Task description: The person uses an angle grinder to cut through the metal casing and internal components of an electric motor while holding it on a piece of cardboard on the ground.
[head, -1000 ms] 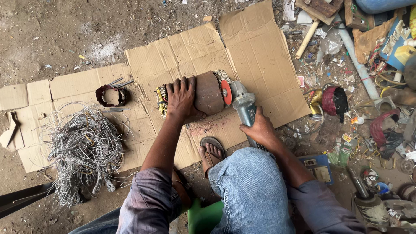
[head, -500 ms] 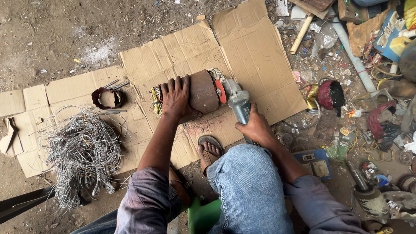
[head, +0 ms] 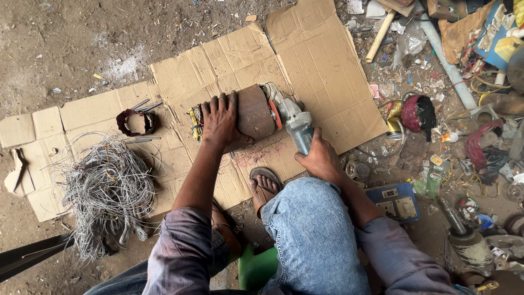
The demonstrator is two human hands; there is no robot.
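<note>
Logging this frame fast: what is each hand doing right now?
Left hand: open, palm pressed flat on the rusty brown cylindrical motor stator.
Right hand: closed around the grey angle grinder.

We cannot see the motor stator's (head: pixel 254 112) left end under our left hand (head: pixel 220 121). Our right hand (head: pixel 318 158) covers the grinder's (head: pixel 295 123) handle; its disc is mostly hidden behind the stator. The scrap pile (head: pixel 464 82) runs off the right edge.
</note>
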